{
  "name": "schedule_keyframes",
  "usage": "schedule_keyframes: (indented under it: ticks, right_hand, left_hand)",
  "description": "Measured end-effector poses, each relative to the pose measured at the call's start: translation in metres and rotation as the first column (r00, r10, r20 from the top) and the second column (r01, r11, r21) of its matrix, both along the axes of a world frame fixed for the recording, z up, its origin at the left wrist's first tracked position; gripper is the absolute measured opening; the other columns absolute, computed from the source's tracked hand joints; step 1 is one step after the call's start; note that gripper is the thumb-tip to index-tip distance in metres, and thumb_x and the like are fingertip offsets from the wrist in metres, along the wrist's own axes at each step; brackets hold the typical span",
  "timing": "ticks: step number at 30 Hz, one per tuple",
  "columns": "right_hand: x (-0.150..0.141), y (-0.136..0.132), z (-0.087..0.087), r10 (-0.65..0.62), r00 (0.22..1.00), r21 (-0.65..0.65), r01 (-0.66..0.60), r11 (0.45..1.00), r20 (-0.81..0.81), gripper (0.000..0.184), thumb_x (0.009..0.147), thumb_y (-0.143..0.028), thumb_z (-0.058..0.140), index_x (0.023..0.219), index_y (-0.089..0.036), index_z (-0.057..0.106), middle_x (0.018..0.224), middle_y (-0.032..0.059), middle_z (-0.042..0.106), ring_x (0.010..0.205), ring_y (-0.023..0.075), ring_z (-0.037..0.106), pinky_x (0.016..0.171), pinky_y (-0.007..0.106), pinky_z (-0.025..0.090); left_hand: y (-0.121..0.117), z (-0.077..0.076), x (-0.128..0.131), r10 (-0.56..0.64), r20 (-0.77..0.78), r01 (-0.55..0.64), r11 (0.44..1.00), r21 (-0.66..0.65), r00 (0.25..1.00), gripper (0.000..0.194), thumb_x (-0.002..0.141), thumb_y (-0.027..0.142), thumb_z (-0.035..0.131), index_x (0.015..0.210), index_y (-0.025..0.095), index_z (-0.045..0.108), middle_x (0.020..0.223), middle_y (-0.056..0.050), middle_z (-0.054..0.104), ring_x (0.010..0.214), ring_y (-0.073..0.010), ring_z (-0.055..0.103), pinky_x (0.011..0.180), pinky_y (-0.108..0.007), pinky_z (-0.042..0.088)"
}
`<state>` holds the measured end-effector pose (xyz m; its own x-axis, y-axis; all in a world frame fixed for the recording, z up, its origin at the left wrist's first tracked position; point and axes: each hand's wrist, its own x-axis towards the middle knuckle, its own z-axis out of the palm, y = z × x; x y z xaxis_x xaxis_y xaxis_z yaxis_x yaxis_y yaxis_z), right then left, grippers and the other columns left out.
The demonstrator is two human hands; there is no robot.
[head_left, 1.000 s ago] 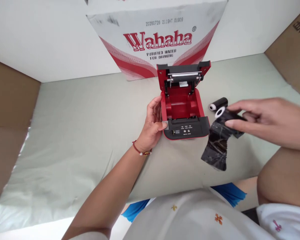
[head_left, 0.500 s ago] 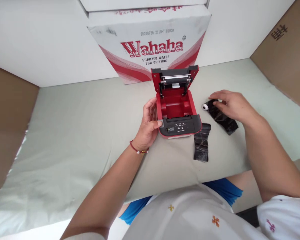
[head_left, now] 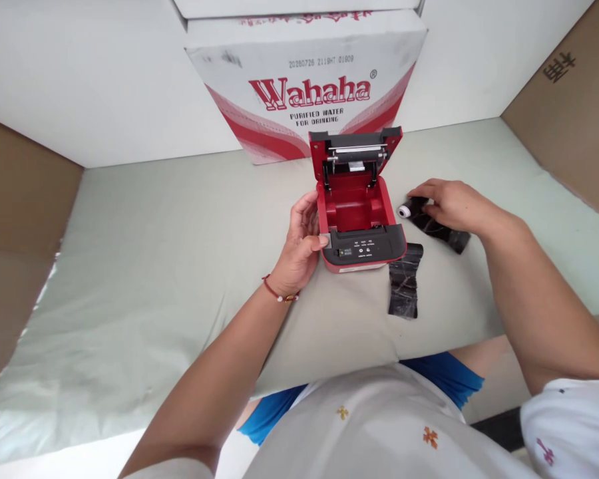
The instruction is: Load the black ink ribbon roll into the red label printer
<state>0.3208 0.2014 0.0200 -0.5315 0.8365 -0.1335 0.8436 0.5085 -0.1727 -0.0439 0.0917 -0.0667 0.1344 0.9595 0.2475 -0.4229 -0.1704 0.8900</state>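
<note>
A small red and black label printer (head_left: 363, 246) sits on the cloth with its lid (head_left: 358, 159) raised, baring a red paper bay with no roll inside. My left hand (head_left: 303, 243) grips its left side, thumb on the grey patch at the front corner. To the right, my right hand (head_left: 446, 203) has its thumb and fingers closed on a small roll of black marble-patterned paper (head_left: 418, 206). The white core shows at the roll's left end, and a loose tail spreads beneath the hand. Another black marbled strip (head_left: 404, 289) lies by the printer's front right corner.
A white and red water carton (head_left: 309, 86) stands behind the printer, close to its lid. Cardboard panels (head_left: 559, 120) flank the right side and the left (head_left: 24, 246). A pale green cloth (head_left: 170, 266) covers the table, its front edge by my lap.
My right hand has moved slightly left with the black paper roll, nearer the printer. The left hand keeps its hold on the printer; the whole view has shifted a little.
</note>
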Motion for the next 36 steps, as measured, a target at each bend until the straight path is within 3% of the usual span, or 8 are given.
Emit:
schedule_keyframes:
  ticks: [5, 12, 14, 20, 24, 28, 33, 36]
  right_hand:
    - [-0.016, -0.005, 0.012, 0.090, 0.989, -0.063, -0.098, 0.993, -0.120, 0.049, 0.097, -0.034, 0.060, 0.142, -0.031, 0.081, 0.134, 0.0104, 0.079, 0.094, 0.0270, 0.077, 0.090, 0.044, 0.061]
    - [-0.042, -0.023, 0.017, 0.160, 0.986, -0.114, -0.165, 0.980, -0.054, 0.050, 0.099, -0.038, 0.059, 0.143, -0.024, 0.080, 0.124, 0.0136, 0.078, 0.094, 0.0297, 0.075, 0.084, 0.043, 0.056]
    - [-0.040, -0.029, 0.020, 0.158, 0.978, -0.136, -0.176, 0.975, -0.133, 0.048, 0.102, -0.043, 0.059, 0.142, -0.026, 0.080, 0.124, 0.0132, 0.078, 0.093, 0.0289, 0.075, 0.085, 0.044, 0.058]
    - [-0.022, -0.056, 0.074, 0.074, 0.871, -0.088, -0.133, 0.987, -0.485, 0.035, 0.103, -0.057, 0.076, 0.132, -0.039, 0.085, 0.122, 0.0076, 0.079, 0.089, 0.0263, 0.070, 0.071, 0.040, 0.056]
    - [-0.037, -0.070, 0.102, 0.095, 0.785, -0.166, -0.246, 0.955, -0.613, 0.030, 0.098, -0.052, 0.085, 0.127, -0.046, 0.087, 0.117, 0.0034, 0.081, 0.093, 0.0270, 0.074, 0.070, 0.040, 0.058]
    - [-0.076, -0.065, 0.087, 0.106, 0.847, -0.141, -0.207, 0.968, -0.521, 0.034, 0.100, -0.048, 0.079, 0.132, -0.039, 0.087, 0.117, 0.0022, 0.084, 0.088, 0.0242, 0.075, 0.073, 0.038, 0.060]
    - [-0.117, -0.051, 0.051, 0.115, 0.928, 0.105, -0.083, 0.991, -0.354, 0.032, 0.103, -0.042, 0.071, 0.129, -0.034, 0.088, 0.120, 0.0058, 0.086, 0.105, 0.0326, 0.079, 0.089, 0.046, 0.063]
    - [-0.131, -0.045, 0.042, 0.105, 0.966, 0.213, -0.054, 0.976, -0.238, 0.031, 0.102, -0.040, 0.072, 0.127, -0.032, 0.087, 0.119, 0.0090, 0.086, 0.101, 0.0351, 0.079, 0.083, 0.048, 0.061]
  left_hand:
    - [-0.001, 0.001, 0.000, -0.001, -0.009, 0.001, 1.000, -0.008, 1.000, 0.085, 0.083, 0.056, 0.098, 0.157, 0.047, 0.058, 0.179, 0.000, 0.051, 0.172, -0.0332, 0.044, 0.140, -0.054, 0.044]
    - [-0.003, 0.006, 0.002, 0.008, 0.017, -0.008, 0.999, -0.033, 1.000, 0.083, 0.083, 0.055, 0.098, 0.155, 0.046, 0.059, 0.179, 0.000, 0.051, 0.173, -0.0336, 0.042, 0.143, -0.054, 0.040]
    - [-0.004, 0.007, 0.002, 0.014, 0.030, -0.013, 0.999, -0.044, 0.999, 0.083, 0.082, 0.055, 0.099, 0.155, 0.046, 0.060, 0.179, 0.001, 0.052, 0.173, -0.0334, 0.041, 0.143, -0.053, 0.039]
    - [-0.003, 0.006, 0.002, 0.013, 0.023, -0.012, 0.999, -0.034, 1.000, 0.085, 0.081, 0.057, 0.099, 0.155, 0.045, 0.059, 0.179, 0.000, 0.052, 0.173, -0.0344, 0.041, 0.144, -0.055, 0.037]
    - [-0.001, 0.002, 0.001, 0.011, 0.001, -0.011, 1.000, -0.026, 1.000, 0.087, 0.081, 0.059, 0.098, 0.156, 0.046, 0.057, 0.181, 0.000, 0.050, 0.174, -0.0342, 0.040, 0.142, -0.054, 0.039]
    - [0.000, 0.000, 0.001, 0.012, -0.007, -0.012, 1.000, 0.004, 1.000, 0.087, 0.081, 0.058, 0.098, 0.157, 0.047, 0.057, 0.181, 0.000, 0.051, 0.172, -0.0327, 0.043, 0.142, -0.054, 0.039]
    - [0.000, 0.000, 0.001, 0.018, -0.025, -0.018, 0.999, 0.027, 1.000, 0.085, 0.084, 0.058, 0.096, 0.158, 0.046, 0.055, 0.180, -0.001, 0.051, 0.168, -0.0325, 0.048, 0.139, -0.053, 0.042]
    - [-0.001, 0.000, 0.004, 0.043, -0.046, -0.042, 0.999, 0.023, 0.998, 0.086, 0.084, 0.059, 0.096, 0.158, 0.046, 0.055, 0.178, -0.002, 0.051, 0.165, -0.0332, 0.050, 0.136, -0.052, 0.045]
